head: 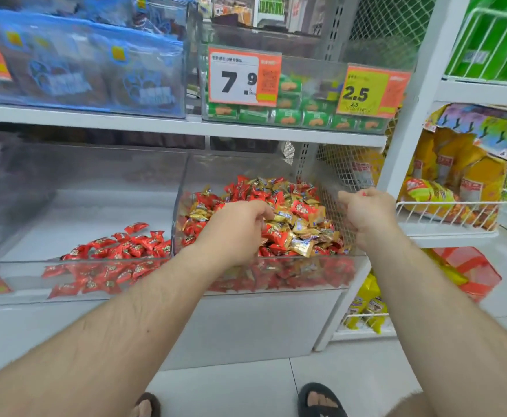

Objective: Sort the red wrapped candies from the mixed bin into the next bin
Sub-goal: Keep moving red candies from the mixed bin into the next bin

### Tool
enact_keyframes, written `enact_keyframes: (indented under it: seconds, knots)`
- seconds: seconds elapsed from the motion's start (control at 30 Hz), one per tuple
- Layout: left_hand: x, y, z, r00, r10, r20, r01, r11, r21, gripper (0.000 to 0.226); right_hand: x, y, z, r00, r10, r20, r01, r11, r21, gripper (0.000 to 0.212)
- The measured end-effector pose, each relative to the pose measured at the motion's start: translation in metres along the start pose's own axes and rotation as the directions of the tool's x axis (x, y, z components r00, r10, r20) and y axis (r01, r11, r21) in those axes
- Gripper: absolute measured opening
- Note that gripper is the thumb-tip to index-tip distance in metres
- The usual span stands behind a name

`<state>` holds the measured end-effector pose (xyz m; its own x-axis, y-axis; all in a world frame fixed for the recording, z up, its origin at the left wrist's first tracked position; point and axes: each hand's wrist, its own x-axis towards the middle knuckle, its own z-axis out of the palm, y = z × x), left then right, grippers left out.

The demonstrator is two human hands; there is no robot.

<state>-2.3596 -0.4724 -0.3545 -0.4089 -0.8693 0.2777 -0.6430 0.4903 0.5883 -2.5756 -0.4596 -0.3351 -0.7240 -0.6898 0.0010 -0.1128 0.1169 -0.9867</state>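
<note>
The clear mixed bin holds a heap of red and gold wrapped candies. My left hand reaches down into the heap, its fingers curled among the wrappers; what they hold is hidden behind the hand. My right hand hovers above the bin's right edge with fingers curled, and a bit of red wrapper shows between the fingertips. The neighbouring clear bin to the left has a pile of red candies in its front right corner.
A white shelf runs close above both bins, carrying price tags and green packets. A wire mesh panel stands just right of the mixed bin. Wire baskets of yellow snack bags fill the right rack. My sandalled feet stand on the tiled floor.
</note>
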Motion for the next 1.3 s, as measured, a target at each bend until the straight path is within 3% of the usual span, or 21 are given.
enact_keyframes:
  seconds: [0.07, 0.17, 0.3, 0.43, 0.63, 0.77, 0.9, 1.0, 1.07, 1.23, 1.3]
  knots:
    - [0.015, -0.002, -0.001, 0.997, 0.069, 0.046, -0.076, 0.980, 0.181, 0.031, 0.006, 0.001, -0.002, 0.992, -0.124, -0.035, 0.120, 0.988, -0.097, 0.043]
    - [0.031, -0.005, 0.001, 0.984, 0.062, 0.169, -0.105, 0.960, 0.258, 0.022, 0.015, 0.002, 0.002, 0.961, -0.264, 0.085, 0.277, 0.924, -0.262, 0.029]
    - [0.041, -0.002, 0.004, 0.945, 0.052, 0.323, -0.139, 0.957, 0.253, 0.037, 0.018, 0.003, 0.019, 0.921, -0.249, 0.299, 0.381, 0.734, -0.562, 0.005]
    - [0.040, -0.001, 0.011, 0.949, 0.075, 0.306, -0.154, 0.958, 0.241, 0.041, 0.019, 0.015, 0.035, 0.907, -0.107, 0.408, 0.387, 0.597, -0.703, 0.042]
    - [0.035, -0.009, 0.013, 0.973, 0.084, 0.214, -0.134, 0.964, 0.229, 0.031, 0.012, 0.015, 0.035, 0.930, -0.217, 0.297, 0.363, 0.676, -0.641, 0.022]
    - [0.029, -0.009, -0.004, 0.997, 0.082, -0.003, -0.082, 0.994, 0.071, 0.027, -0.005, 0.003, 0.029, 0.939, -0.227, 0.260, 0.315, 0.871, -0.377, 0.018]
    - [0.019, -0.019, -0.044, 0.966, 0.028, -0.258, -0.050, 0.996, -0.078, 0.035, -0.041, -0.022, 0.031, 0.906, -0.292, 0.305, 0.362, 0.909, -0.206, 0.023]
    - [0.003, -0.047, -0.075, 0.931, -0.134, -0.340, 0.076, 0.981, -0.179, 0.036, -0.072, -0.038, 0.055, 0.836, -0.340, 0.431, 0.447, 0.877, -0.176, 0.024]
    - [-0.009, -0.067, -0.091, 0.919, -0.254, -0.302, 0.185, 0.953, -0.238, 0.032, -0.091, -0.044, 0.078, 0.764, -0.360, 0.536, 0.528, 0.827, -0.196, 0.018]
    - [-0.027, -0.117, -0.105, 0.895, -0.398, -0.201, 0.381, 0.917, -0.118, 0.019, -0.133, -0.053, 0.142, 0.509, -0.457, 0.729, 0.823, 0.508, -0.257, 0.006]
    - [-0.033, -0.132, -0.109, 0.889, -0.417, -0.187, 0.418, 0.908, -0.034, 0.011, -0.145, -0.052, 0.168, 0.388, -0.403, 0.829, 0.889, 0.400, -0.222, 0.010]
